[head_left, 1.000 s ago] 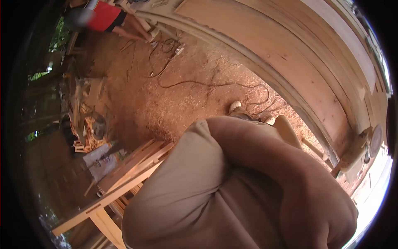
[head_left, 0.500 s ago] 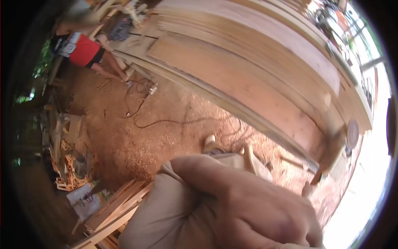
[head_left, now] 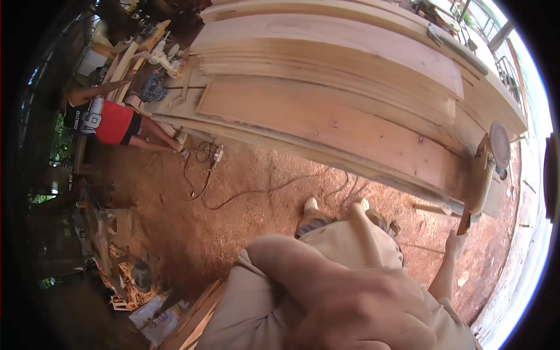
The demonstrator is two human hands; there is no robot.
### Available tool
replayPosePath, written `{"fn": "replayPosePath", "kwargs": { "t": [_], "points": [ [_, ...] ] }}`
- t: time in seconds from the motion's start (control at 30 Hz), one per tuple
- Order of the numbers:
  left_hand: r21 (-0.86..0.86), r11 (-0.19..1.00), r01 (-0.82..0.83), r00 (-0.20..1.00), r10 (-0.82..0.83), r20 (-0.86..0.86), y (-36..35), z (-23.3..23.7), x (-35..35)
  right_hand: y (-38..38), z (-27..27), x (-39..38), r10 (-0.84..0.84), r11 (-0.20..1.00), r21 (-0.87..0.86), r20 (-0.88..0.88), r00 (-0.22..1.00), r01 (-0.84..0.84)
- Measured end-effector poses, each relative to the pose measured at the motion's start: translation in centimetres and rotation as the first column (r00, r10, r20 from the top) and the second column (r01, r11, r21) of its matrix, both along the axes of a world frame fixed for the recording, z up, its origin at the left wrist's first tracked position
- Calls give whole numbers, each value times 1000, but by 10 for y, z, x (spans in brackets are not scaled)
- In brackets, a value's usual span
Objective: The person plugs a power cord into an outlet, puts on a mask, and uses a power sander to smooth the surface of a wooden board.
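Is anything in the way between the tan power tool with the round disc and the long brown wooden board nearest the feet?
Nothing visible. The tan power tool, held by the person's bare right hand, appears beside the right end of the long brown wooden board; whether they touch is unclear.

We look down on a sawdust-strewn workshop floor (head_left: 181,216), a cord (head_left: 262,191) winding across its middle. At four o'clock, our right grip (head_left: 455,242) is wrapped round the orange-brown handle (head_left: 464,221) of a disc-fitted power tool (head_left: 479,184), just beside long boards (head_left: 326,116) covering the desk (head_left: 303,150) from twelve to three o'clock. Our left grip (head_left: 361,309), blurred, looms at five o'clock. Between nine and ten, a person (head_left: 116,122) wears red and black.
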State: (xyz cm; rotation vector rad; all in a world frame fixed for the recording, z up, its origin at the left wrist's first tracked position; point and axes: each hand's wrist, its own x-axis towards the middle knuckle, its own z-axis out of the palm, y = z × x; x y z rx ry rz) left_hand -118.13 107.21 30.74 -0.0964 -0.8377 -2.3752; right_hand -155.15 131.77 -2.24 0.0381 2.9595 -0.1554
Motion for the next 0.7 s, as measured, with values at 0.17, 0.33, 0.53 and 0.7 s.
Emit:
{"fn": "replayPosePath", "kwargs": {
  "t": [0.17, 0.33, 0.53, 0.7],
  "points": [
    [-207, 978, -12, 968, -40, -246, -17, -26, -6, 20, -35, -17, 39, 985, -161, -120, 992, -59],
    [-303, 934, -191, 873, 20, -487, -34, -45, -14, 3, -8, -4, 8, 993, -120, -72, 997, -17],
    [-347, 855, -386, 668, 0, -744, -64, -45, 15, 11, -32, -15, 10, 988, -154, -143, 990, -32],
    [-380, 781, -495, 665, 59, -745, -57, -61, 9, 14, -31, -22, 46, 996, -75, -86, 995, -52]
  ]
}}
